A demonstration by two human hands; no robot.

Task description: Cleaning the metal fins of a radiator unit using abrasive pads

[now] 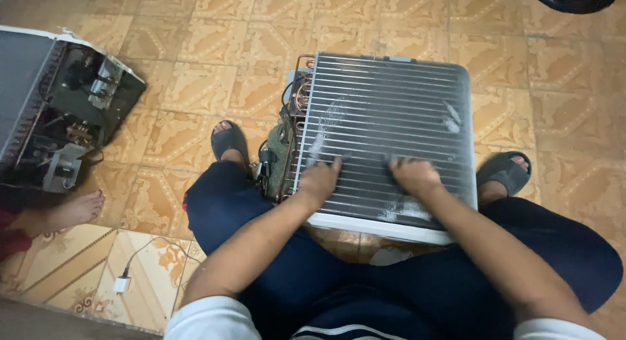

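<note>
- We see the finned coil unit (385,128), a squarish panel of grey metal fins in a white frame, lying flat on the tiled floor (195,72) between our knees, its near edge just at our lap.
- Our left hand (319,180) rests on the fins near the coil's left side, fingers curled down; whether that grip pinches something small we cannot tell.
- Our right hand (414,177) presses on the fins a little to the right, fingers bent; its grip is likewise too blurred to read.
- White smears (326,121) show on the fins above the left hand and near the coil's right edge.
- Copper tubing (301,76) and wiring run down the coil's left flank, close to our left sandal (229,141).
- We judge the step in hand to be working over the fin surface, both hands near the lower middle.
- The next move calls for light, even pressure along the fins, since thin fins would probably bend easily.
- A second opened unit (59,111) lies well apart at far left, beside another person's bare foot (75,209); a white charger plug (122,284) lies on the floor.
</note>
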